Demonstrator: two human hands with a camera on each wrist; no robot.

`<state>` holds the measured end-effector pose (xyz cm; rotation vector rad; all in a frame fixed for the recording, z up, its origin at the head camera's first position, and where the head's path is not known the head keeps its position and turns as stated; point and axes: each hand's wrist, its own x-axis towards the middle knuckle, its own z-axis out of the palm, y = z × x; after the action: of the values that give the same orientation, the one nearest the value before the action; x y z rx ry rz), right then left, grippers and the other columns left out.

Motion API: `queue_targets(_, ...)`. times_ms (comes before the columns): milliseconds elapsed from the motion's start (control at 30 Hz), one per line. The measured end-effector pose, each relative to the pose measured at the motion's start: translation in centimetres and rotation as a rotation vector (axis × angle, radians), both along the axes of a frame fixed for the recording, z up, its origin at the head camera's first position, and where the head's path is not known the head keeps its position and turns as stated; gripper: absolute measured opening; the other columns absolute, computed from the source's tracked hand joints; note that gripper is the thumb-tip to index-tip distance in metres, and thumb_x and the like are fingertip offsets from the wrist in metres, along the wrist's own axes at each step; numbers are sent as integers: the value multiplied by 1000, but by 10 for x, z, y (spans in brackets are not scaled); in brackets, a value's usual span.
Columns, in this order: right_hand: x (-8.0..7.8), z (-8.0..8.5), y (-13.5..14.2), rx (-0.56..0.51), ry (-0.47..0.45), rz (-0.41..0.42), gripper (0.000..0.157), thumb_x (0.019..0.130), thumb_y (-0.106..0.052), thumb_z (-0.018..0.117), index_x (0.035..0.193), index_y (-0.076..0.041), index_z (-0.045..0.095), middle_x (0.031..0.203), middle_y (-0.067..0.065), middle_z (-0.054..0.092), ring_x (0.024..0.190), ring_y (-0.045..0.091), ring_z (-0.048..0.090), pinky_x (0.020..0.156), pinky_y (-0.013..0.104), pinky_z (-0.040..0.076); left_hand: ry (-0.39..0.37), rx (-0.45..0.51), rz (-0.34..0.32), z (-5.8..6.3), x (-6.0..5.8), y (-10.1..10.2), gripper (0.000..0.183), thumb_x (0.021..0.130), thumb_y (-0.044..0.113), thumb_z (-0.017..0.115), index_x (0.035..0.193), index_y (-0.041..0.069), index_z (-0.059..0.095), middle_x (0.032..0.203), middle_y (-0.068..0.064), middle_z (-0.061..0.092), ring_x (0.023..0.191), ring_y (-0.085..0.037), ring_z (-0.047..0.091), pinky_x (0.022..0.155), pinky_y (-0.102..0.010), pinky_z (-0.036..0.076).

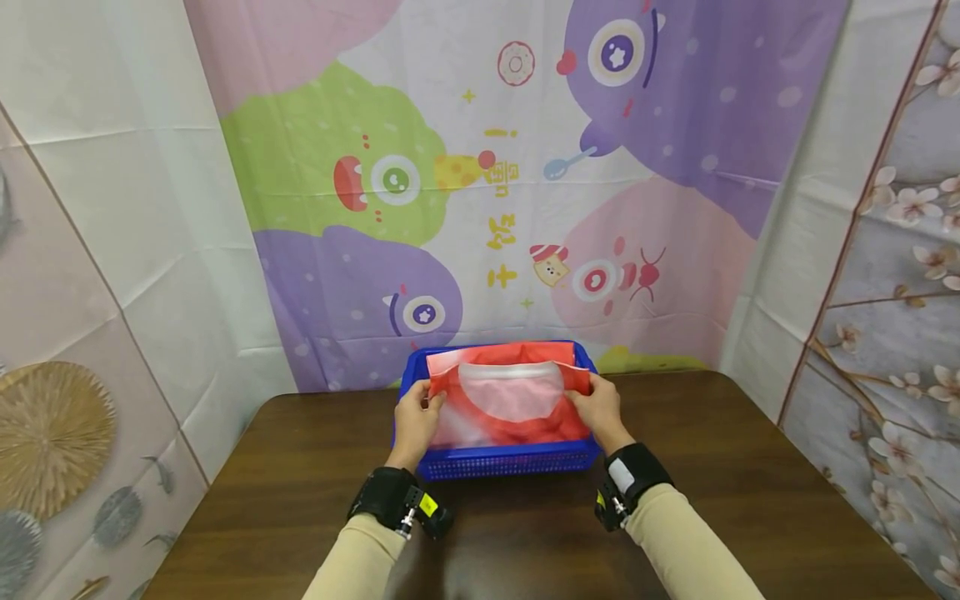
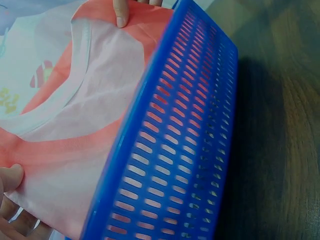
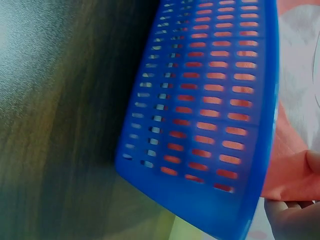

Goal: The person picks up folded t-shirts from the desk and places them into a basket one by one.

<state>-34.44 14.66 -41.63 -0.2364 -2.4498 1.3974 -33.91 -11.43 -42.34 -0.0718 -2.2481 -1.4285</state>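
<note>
A red and pale pink shirt (image 1: 517,429) with a white-trimmed round neckline lies folded in a blue plastic basket (image 1: 510,462). At the garment's left edge my left hand (image 1: 415,421) pinches the cloth between thumb and fingers. My right hand (image 1: 600,408) pinches the opposite edge, near the basket's right rim. Between the two hands the upper part of the shirt is held slightly raised. In the left wrist view, the left thumb presses on the shirt (image 2: 65,175). Only part of the right hand (image 3: 295,217) shows in the right wrist view, holding a red corner.
The basket stands at the back of a dark brown wooden table (image 1: 315,483). Behind it hangs a cloth printed with cartoon monsters (image 1: 480,208). Patterned curtains (image 1: 892,350) flank both sides. Each wrist wears a black strap with a small camera (image 1: 435,514).
</note>
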Motion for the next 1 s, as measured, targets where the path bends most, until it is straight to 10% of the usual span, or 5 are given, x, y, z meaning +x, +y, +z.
queue_targets(367, 2, -12, -9, 27, 2, 19, 23, 87, -8, 65, 105, 7, 64, 105, 27, 68, 92, 36, 60, 86, 45, 49, -13, -51, 9, -15, 1, 2, 16, 89, 4, 63, 101, -7, 64, 98, -26, 71, 89, -37, 68, 79, -47, 55)
queue_targets(1000, 4, -19, -13, 38, -15, 37, 28, 85, -6, 62, 110, 6, 66, 103, 25, 70, 97, 35, 65, 85, 41, 52, -79, -124, 55, -20, 2, 8, 11, 89, 2, 59, 94, -4, 67, 89, -20, 73, 80, -29, 68, 69, -35, 53)
